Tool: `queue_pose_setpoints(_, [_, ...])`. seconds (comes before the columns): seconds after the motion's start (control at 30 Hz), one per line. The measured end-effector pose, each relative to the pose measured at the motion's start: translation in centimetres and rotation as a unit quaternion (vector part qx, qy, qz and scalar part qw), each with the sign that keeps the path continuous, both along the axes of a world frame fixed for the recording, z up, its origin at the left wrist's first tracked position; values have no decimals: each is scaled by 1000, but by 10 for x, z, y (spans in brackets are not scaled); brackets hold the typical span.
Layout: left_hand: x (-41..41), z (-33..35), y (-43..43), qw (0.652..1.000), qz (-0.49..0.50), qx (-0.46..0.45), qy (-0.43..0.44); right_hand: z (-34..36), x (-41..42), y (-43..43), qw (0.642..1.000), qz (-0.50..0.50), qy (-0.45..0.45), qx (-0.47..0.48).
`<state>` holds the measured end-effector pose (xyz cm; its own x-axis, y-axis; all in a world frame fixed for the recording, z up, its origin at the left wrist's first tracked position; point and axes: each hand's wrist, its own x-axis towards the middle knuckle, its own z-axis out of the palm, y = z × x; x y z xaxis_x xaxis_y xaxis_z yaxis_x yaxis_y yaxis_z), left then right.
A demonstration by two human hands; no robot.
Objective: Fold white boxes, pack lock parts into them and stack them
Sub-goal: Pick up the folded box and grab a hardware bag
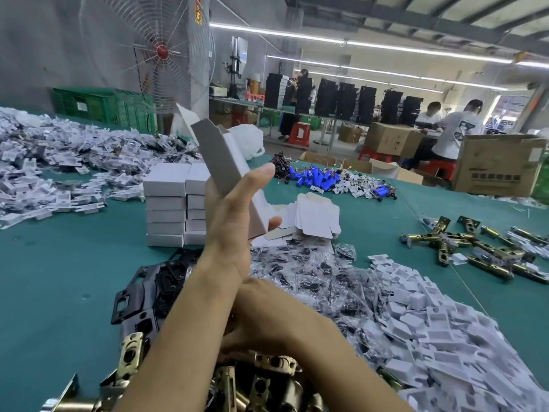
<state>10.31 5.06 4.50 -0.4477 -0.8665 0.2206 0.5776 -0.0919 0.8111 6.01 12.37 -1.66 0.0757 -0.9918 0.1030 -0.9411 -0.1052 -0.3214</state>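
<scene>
At 6 o'clock the right hand [243, 331] passes under the left forearm [190, 307]. Its fingers are hidden, so its grip cannot be told. The left hand [231, 212] hides most of its fingers behind the white box [225, 162] it holds, and covers the right column of the stack of white boxes [166, 203] at its 9 o'clock. The bottom edge cuts off the brass latches [261, 382]. Print on the cardboard carton [499, 165] at 3 o'clock is blurred.

Half-folded white box [221, 162] raised, tilted; finished boxes [166, 203] stacked behind (two columns); brass latches [487, 250] scattered far right.
</scene>
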Motion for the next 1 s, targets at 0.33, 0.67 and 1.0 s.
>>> queue_pose_setpoints(0.33, [-2, 0, 3, 999, 17, -15, 22, -7, -39, 28, 932, -89, -350, -8])
queue_pose_setpoints(0.67, [-9, -9, 6, 997, -32, -73, 5, 11, -60, 39, 767, -281, -545, -187])
queue_pose_setpoints(1.0, [-25, -32, 14, 968, -82, -188, -146, 32, -90, 94, 717, -377, -383, -444])
